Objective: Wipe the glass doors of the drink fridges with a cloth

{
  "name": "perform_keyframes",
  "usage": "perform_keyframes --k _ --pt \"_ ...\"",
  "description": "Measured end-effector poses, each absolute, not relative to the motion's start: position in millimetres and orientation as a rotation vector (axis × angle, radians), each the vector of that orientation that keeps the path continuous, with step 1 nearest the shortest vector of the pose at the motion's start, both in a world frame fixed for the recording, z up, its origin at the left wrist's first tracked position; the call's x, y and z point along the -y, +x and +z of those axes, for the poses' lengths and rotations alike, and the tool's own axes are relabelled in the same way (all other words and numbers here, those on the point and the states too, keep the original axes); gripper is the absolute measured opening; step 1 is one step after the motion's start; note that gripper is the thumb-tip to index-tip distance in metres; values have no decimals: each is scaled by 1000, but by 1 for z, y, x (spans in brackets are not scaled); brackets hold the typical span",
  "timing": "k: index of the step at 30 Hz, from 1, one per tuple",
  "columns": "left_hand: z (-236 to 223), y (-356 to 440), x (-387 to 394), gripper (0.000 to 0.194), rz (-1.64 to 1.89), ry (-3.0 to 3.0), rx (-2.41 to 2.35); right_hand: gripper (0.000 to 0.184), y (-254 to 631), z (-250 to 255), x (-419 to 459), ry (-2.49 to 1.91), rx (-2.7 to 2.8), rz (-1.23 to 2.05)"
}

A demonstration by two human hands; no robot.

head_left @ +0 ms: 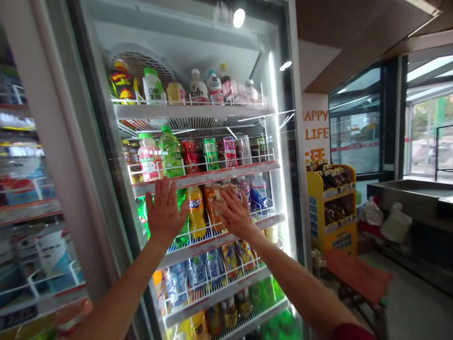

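A tall drinks cooler with a glass door [295, 127] stands in front of me, its shelves of bottles and cans showing through the pane. My left hand [164, 212] lies flat against the glass with fingers spread, in front of the shelf with an orange soda bottle [197, 212]. To its right, my right hand [235, 215] presses a pale crumpled cloth [220, 192] on the glass. Its fingers partly cover the cloth. Behind the glass, above my hands, are a green bottle [171, 153] and several cans, including a red can [191, 156].
Another cooler [24, 208] is close on the left. To the right stand a yellow display rack [341, 236] with packaged goods, a low orange-topped stool [359, 274] and a dark counter [417, 198] with white plastic bags beside it. Lights reflect in the glass.
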State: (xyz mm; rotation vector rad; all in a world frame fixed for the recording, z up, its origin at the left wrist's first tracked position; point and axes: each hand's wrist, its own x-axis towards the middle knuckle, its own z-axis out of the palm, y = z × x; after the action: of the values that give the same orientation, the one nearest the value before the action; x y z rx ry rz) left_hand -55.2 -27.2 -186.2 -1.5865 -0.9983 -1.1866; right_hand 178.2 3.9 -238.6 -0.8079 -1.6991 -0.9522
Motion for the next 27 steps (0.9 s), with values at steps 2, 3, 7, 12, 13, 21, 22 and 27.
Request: perform_keyframes --k 2,3,7,12,13,21,22,27 --pt "-186 -55 27 68 -1194 -1601 994 46 198 -242 -9 -960 1435 -833" --pt "-186 -55 26 68 -1196 -1605 996 47 208 -242 -12 -1057 1232 -741" --pt "-185 -55 24 69 -1205 -1616 1007 49 197 -242 -11 -1134 1057 -637" --pt "-215 -62 37 66 -1124 -1665 993 46 172 -267 5 -816 1749 -950" --pt "-227 -64 42 66 -1101 -1669 1009 46 184 -271 3 -847 1695 -949" --pt "-284 -56 52 75 -1079 -1620 1198 52 202 -301 -3 -1045 1461 -797" --pt "-286 -55 52 75 -1085 -1609 1210 52 196 -310 2 -954 1654 -841" --pt "-306 -55 65 72 -1033 -1673 1254 49 247 -345 -2 -1109 1537 -753"
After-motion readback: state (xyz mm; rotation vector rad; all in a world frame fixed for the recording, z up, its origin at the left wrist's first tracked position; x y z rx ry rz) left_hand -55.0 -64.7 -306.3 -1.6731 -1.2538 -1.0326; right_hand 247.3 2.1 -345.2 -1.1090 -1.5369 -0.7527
